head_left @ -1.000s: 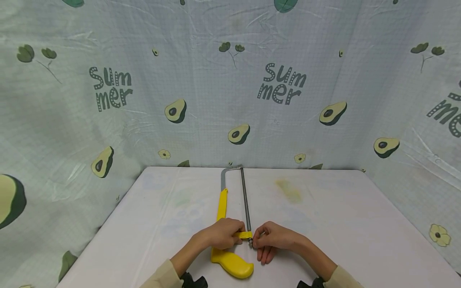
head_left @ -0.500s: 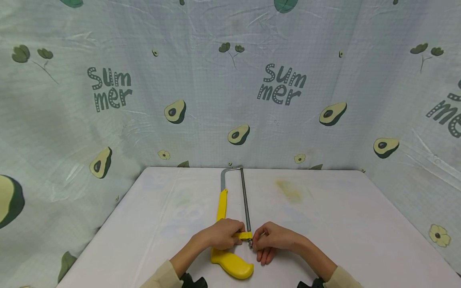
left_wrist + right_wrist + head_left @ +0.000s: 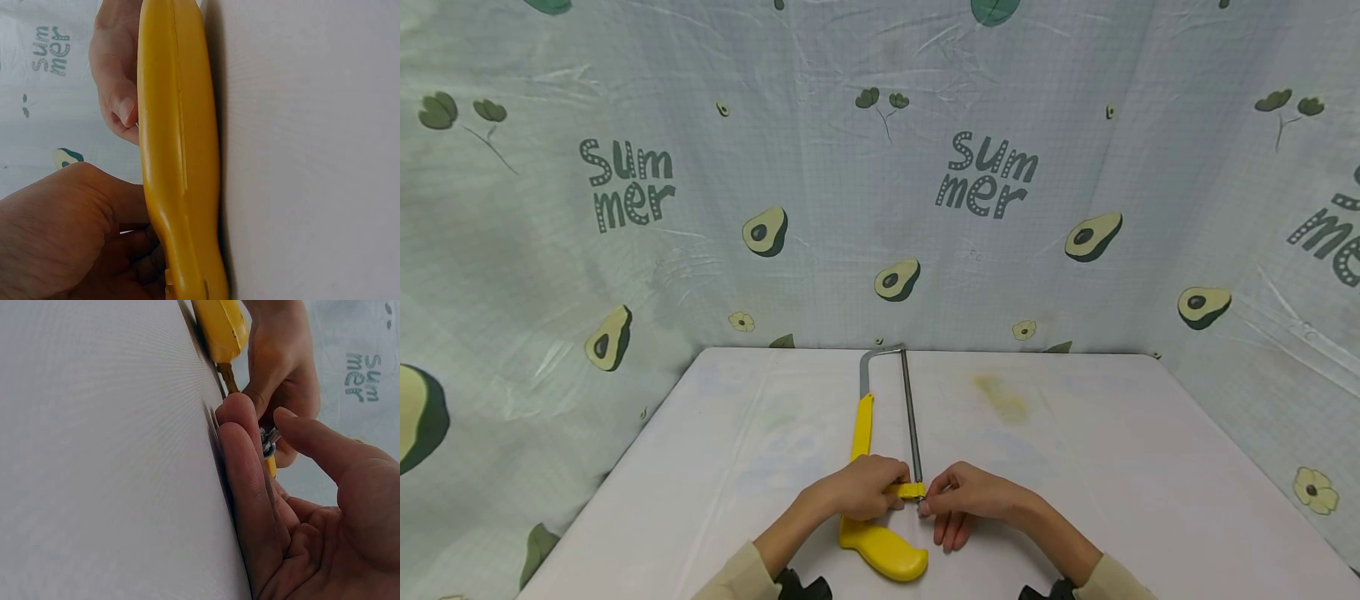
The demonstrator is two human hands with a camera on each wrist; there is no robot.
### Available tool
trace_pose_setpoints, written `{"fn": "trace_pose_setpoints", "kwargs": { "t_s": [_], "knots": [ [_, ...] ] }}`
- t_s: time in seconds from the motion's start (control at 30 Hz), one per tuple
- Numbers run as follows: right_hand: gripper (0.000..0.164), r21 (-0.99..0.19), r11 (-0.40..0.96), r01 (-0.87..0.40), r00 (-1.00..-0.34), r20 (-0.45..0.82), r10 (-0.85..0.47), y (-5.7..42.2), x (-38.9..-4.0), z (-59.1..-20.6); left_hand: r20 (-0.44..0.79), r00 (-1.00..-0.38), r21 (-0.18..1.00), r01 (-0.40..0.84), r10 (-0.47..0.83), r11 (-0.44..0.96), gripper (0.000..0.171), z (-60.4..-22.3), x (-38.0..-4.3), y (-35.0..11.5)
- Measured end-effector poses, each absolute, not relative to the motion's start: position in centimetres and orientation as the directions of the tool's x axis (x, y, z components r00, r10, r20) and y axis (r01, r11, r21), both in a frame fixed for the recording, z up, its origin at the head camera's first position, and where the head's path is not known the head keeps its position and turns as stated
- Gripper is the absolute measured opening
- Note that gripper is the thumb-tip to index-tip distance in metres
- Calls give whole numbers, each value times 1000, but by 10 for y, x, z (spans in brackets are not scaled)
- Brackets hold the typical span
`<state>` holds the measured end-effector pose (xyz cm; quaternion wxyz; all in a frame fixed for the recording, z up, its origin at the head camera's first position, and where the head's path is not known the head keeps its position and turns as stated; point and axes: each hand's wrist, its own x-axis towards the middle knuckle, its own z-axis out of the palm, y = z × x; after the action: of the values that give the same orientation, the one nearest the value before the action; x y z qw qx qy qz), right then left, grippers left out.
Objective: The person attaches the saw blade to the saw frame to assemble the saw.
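Note:
A hacksaw point(image 3: 891, 552) with a yellow handle and grey front frame lies flat, its far end pointing away from me. My left hand point(image 3: 867, 486) grips the yellow frame just ahead of the handle, beside the short yellow crosspiece. In the left wrist view the handle point(image 3: 178, 119) stands in front of most of that hand's fingers. At the near end of the blade point(image 3: 912, 417), my right hand point(image 3: 966, 500) pinches a small metal wing nut point(image 3: 269, 440) with thumb and fingertips. Its lower fingers rest along the tabletop in the right wrist view.
A white-covered table point(image 3: 1090, 467) holds the saw, with a yellowish stain on its cover right of the blade. Behind and at both sides hangs a pale curtain point(image 3: 820, 167) printed with avocados and lettering.
My right thumb and fingertips have shifted slightly left, now covering more of the wing nut. The left hand and the hacksaw stay where they were.

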<state>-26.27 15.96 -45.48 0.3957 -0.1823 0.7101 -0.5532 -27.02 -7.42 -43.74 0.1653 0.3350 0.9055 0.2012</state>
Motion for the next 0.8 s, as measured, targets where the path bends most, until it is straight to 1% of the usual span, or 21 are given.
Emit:
{"fn": "trace_pose_setpoints", "kwargs": {
  "t_s": [0.4,0.8],
  "knots": [
    [27,-935,307,177,-607,-349,-713,161,-262,-456,-174,-726,476,530,666,702,10,-436,-268,-73],
    [28,-929,324,182,-623,-363,-693,161,-262,-455,-163,-722,481,537,672,693,10,-437,-268,-73]
  ]
}}
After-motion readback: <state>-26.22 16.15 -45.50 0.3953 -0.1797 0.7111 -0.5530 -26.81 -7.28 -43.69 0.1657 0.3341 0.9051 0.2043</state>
